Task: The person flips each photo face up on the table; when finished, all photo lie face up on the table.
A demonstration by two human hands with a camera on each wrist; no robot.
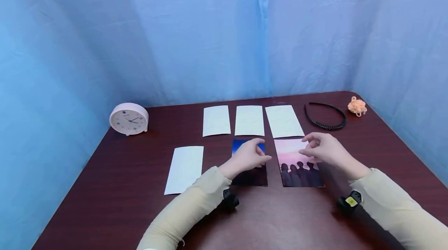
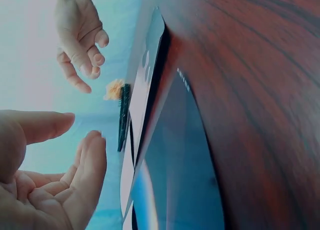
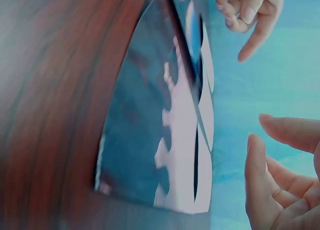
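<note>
My left hand hovers over a dark photo card with a bright blue top, hiding part of it. Thumb and forefinger are apart with nothing between them, as the left wrist view shows. Over the upper right corner of a second photo card, with a pink sky and dark silhouettes of people, is my right hand. Its thumb and fingers are loosely bent with a gap between them in the right wrist view. Both photo cards lie side by side on the dark wood table.
Behind the photos, three white cards form a row. Another white card lies to the left. A white clock stands far left; a black headband and a peach-coloured knotted bundle sit at the back right. Blue curtains surround the table.
</note>
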